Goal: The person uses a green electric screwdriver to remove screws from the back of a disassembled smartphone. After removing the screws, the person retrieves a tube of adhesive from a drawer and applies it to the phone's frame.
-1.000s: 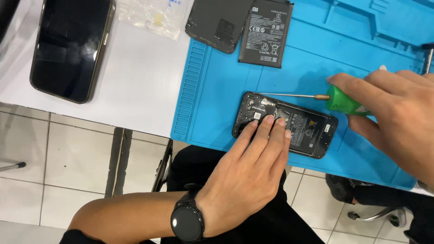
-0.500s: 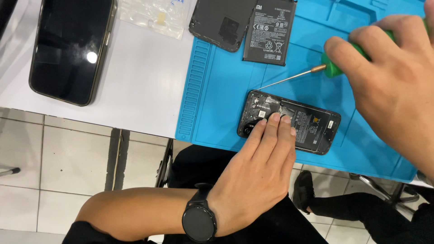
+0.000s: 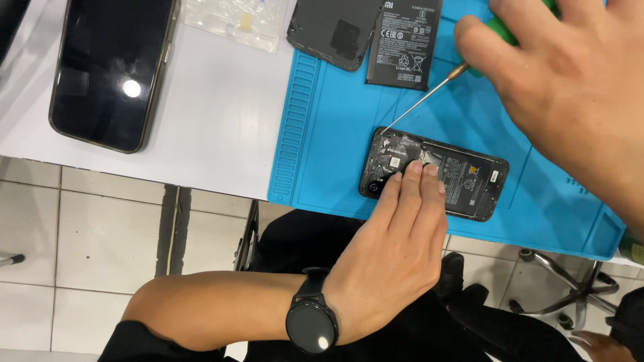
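A white table (image 3: pixel 221 127) fills the far half of the view, and on its right part lies a blue work mat (image 3: pixel 335 134), likely there to stop small parts sliding about. At far left a whole dark phone (image 3: pixel 111 70) rests screen up, well apart from the work. Close to the mat's near edge lies the opened phone (image 3: pixel 463 177), back off, insides showing. The left hand (image 3: pixel 396 255), a black watch (image 3: pixel 312 325) on its wrist, lies flat with fingertips pressed on the phone's left part, it seems to pin it steady. The right hand (image 3: pixel 570 87) is closed around a green-handled screwdriver (image 3: pixel 429 94), its thin shaft slanting down to the phone's far left corner. On the mat's far edge sit the removed back cover (image 3: pixel 335 30) and, just right of it, the black battery (image 3: pixel 404 43). Left of those, off the mat, lies a clear plastic bag (image 3: pixel 235 23).
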